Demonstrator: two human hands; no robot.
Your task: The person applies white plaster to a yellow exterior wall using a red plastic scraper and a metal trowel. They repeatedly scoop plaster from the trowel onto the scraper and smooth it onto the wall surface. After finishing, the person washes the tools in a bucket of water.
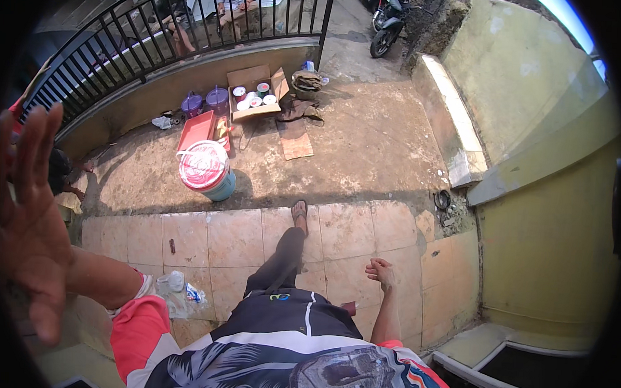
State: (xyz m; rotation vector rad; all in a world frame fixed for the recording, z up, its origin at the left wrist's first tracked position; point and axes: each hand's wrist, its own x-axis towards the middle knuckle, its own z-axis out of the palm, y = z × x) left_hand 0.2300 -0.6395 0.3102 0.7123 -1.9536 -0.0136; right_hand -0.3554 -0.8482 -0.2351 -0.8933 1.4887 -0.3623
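My left hand (32,232) is raised at the far left, close to the camera, with its fingers stretched out and nothing in it. My right hand (380,272) hangs low to the right of my legs, above the tiled step (347,229). Its fingers are loosely bent and apart, and no object shows in them. Ahead of me a pail (220,186) stands upright, its lid (203,164) smeared pink and white. Just behind it lies a red paint tray (197,129). Neither hand touches these things.
An open cardboard box (262,110) holds several cans. Two purple buckets (192,106) stand beside it, near a low wall with a black railing (145,44). Flat cardboard (295,140) lies on the ground. People sit beyond the railing; another person (59,171) is at left. Motorcycles (388,22) are parked behind.
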